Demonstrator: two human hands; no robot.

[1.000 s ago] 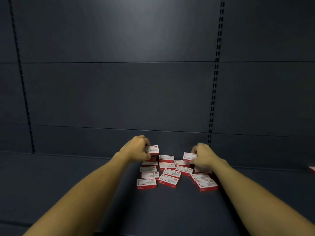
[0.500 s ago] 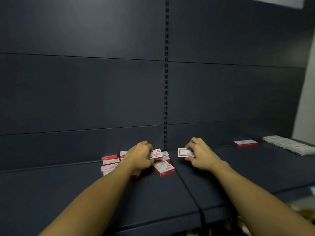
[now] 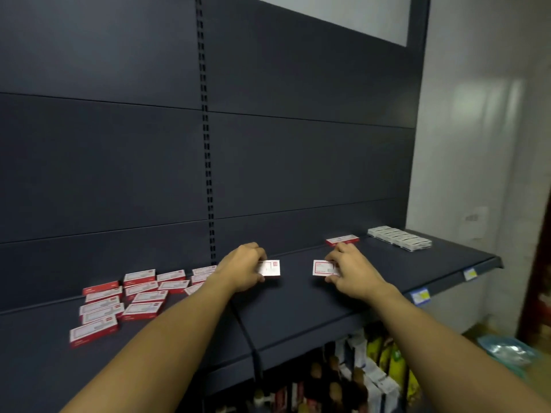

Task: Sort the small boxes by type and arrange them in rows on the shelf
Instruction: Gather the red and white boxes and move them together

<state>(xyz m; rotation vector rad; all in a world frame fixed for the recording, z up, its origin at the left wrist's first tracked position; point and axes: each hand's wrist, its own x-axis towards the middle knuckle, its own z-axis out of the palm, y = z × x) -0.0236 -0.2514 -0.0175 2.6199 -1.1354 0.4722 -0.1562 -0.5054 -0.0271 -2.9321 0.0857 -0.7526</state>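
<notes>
Boxes: small flat red-and-white cardboard boxes (image 3: 125,299) lie scattered on the dark metal shelf (image 3: 298,311), well left of the left fingers.
Left hand (image 3: 243,271): fingers pinch one box (image 3: 270,268) by its short end.
Right hand (image 3: 354,271): fingers pinch another box (image 3: 322,268) likewise.
Beyond right fingers: lone red box (image 3: 342,239), then a tidy row of white boxes (image 3: 399,238).
Handling: likely light, stiff, crushable; grip opposite edges.
</notes>
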